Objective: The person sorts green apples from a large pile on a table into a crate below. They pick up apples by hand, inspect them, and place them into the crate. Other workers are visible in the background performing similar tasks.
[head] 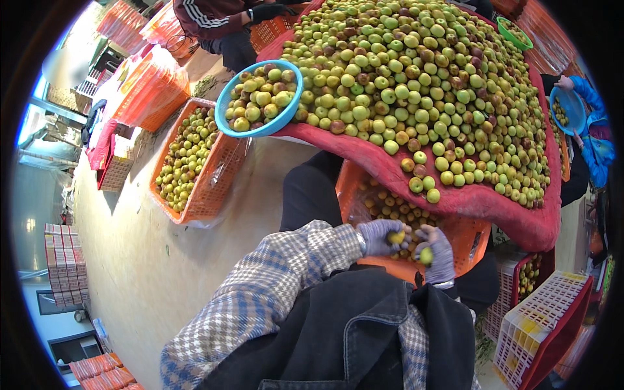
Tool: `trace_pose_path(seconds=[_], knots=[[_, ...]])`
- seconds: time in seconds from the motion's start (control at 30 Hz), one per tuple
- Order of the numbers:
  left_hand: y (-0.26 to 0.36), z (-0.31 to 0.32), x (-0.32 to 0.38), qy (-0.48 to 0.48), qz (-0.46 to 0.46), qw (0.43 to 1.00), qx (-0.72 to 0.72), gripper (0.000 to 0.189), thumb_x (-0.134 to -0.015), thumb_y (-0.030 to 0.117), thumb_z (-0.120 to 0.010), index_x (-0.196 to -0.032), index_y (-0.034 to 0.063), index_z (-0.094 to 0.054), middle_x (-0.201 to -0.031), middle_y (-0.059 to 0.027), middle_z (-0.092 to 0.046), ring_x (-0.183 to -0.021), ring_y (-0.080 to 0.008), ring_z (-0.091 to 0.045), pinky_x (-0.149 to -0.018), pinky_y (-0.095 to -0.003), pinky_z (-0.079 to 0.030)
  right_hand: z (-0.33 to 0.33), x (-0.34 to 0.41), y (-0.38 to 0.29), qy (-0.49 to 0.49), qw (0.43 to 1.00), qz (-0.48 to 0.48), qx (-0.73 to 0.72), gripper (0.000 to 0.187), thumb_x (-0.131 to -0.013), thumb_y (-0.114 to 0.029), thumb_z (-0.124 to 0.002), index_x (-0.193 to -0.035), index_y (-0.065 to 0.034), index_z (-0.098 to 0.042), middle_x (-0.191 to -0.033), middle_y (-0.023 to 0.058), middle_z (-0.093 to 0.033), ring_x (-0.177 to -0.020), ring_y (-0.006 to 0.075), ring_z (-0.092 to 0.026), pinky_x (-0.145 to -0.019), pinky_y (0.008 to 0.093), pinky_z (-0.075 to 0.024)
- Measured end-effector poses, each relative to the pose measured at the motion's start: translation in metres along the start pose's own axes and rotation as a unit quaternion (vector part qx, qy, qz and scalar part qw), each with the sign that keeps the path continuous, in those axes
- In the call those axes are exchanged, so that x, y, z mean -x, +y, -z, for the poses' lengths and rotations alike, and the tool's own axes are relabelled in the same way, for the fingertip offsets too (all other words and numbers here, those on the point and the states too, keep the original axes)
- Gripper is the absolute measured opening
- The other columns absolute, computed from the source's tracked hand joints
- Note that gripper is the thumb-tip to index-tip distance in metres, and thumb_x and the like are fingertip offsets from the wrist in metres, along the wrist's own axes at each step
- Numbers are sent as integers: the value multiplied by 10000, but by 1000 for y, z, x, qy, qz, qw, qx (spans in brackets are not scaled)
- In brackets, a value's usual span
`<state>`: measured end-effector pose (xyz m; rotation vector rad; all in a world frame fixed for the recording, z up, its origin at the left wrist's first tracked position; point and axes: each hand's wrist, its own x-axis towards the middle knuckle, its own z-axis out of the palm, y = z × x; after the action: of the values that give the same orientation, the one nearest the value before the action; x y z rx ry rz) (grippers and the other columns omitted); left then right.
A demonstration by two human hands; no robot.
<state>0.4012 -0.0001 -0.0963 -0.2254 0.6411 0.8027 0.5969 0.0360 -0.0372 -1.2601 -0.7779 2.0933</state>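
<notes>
Grey knit fingerless gloves cover both of my hands. My left hand (pixel 382 237) grips a yellowish jujube-like fruit (pixel 396 237). Close beside it, my right hand (pixel 436 253) has a greener fruit (pixel 426 255) in its fingers. Both hands are over an orange plastic crate (pixel 460 243) between my knees, which holds many brownish-green fruits (pixel 390 204). Part of that crate is hidden under the overhanging red cloth (pixel 487 209). On the cloth lies a large heap of green and reddish fruits (pixel 390 92), a few resting near its front edge.
A blue basket (pixel 258 131) of fruit sits at the heap's left corner. Left of me stands a filled orange crate (pixel 214 180). White-and-red crates (pixel 541 321) are at my right. One person in a striped sleeve (pixel 204 19) and another in a blue jacket (pixel 594 141) sit nearby.
</notes>
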Motion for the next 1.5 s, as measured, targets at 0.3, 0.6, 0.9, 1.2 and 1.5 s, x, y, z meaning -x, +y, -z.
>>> trace_pose_path(seconds=[0.3,0.6,0.9,1.2,1.5], knots=[[217,-2,176,374,-554,677,-308,225,-824,161,-679,-1034,92,-636,-876,-35,-597,-695,-138,-576,-604,-249,-488,63,-4,16,-122,940,-58,-314,408,-964,-269,-555,-1279,-13,-513,-1200,165,-567,-1045,278,-597,-849,381,-536],[354,86,259,680,-240,88,-687,293,-905,245,-537,-1160,149,-645,-1234,-117,-585,-1178,-267,-518,-1038,-522,-359,32,0,-7,-194,920,-92,-328,572,-996,-446,-463,-1410,-58,-391,-1169,130,-553,-752,169,-509,-646,289,-453],[400,132,261,620,-417,309,-589,562,-890,307,-545,-1365,13,-477,-1291,-256,-565,-1221,-372,-531,-1034,-391,-391,10,5,-34,-224,892,-53,-390,653,-967,-512,-478,-1359,9,-442,-1225,239,-583,-864,275,-654,-768,374,-567],[407,146,274,700,-326,295,-563,570,-883,339,-509,-1369,44,-474,-1329,-318,-499,-1199,-429,-528,-1026,-438,-407,30,2,-26,-188,882,-39,-431,494,-975,-360,-536,-1306,5,-498,-1219,215,-580,-928,275,-642,-801,366,-570],[383,121,269,680,-360,272,-578,582,-848,277,-588,-1344,-12,-489,-1339,-271,-515,-1245,-392,-497,-1057,-405,-379,65,-10,-38,-60,960,63,-265,336,-933,-224,-599,-1193,-19,-544,-1082,150,-617,-895,265,-636,-774,371,-560]])
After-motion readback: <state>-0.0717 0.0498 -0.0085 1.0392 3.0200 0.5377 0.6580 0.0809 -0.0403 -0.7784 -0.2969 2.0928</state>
